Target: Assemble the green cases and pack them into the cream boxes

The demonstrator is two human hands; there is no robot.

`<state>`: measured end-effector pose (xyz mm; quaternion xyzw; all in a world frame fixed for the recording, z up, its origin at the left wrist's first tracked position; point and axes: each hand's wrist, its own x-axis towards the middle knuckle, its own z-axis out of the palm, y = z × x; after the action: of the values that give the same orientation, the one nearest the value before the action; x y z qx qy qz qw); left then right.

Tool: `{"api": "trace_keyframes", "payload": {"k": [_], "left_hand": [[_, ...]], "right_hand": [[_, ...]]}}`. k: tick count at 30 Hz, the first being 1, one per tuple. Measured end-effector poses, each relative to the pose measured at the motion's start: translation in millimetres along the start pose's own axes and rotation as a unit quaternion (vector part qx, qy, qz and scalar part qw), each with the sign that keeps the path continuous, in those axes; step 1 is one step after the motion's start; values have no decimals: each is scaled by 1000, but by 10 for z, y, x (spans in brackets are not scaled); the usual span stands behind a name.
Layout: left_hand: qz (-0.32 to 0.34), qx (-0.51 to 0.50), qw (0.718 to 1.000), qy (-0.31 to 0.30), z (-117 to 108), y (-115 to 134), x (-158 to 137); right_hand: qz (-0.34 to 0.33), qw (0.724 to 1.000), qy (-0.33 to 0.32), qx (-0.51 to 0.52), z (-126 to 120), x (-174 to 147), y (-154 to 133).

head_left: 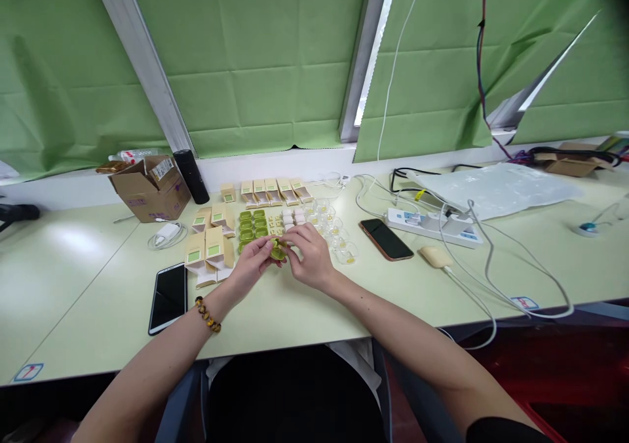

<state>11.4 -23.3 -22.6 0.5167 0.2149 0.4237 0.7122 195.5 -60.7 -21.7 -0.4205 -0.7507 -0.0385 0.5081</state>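
The left hand (250,263) pinches a small green plastic case (278,253) between thumb and fingers, and the right hand (310,256) has its thumb and fingertips closed on the right edge of the same case, which is held up over the worktop (299,318). Just beyond the left hand stand two columns of similar green cases (260,223). Beyond the gap between the hands lie small pale-yellow pieces (272,223), and past the right hand's fingers are white rounded pieces (287,221). Clear plastic shells (348,254) lie to the right of the right hand.

Left of the left hand are kraft-paper cartons (215,251) with green windows; nearer the body lies a black-screened phone (168,299). A beaded bracelet (207,315) circles the left wrist. Farther right of the right hand are another phone (386,240), a white power strip (410,219) and a cream charging case (435,257).
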Motion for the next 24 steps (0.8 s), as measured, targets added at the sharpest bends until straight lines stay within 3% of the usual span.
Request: {"api": "trace_keyframes", "payload": {"k": [3,15,20,24], "left_hand": [[-6,-7,1000,2,10,11,-6],[-8,-9,1000,9,-13,-10,11],[-11,-21,1000,14,19,20,-3],[-8,-22,1000,6,-17,2,8]], "right_hand": [[-36,999,-21,-25,13,-12,14],[-70,990,-83,-91,2,13,31],[-79,992,-80,-48,7,-6,52],[-47,999,-22,10,-30,20,55]]}}
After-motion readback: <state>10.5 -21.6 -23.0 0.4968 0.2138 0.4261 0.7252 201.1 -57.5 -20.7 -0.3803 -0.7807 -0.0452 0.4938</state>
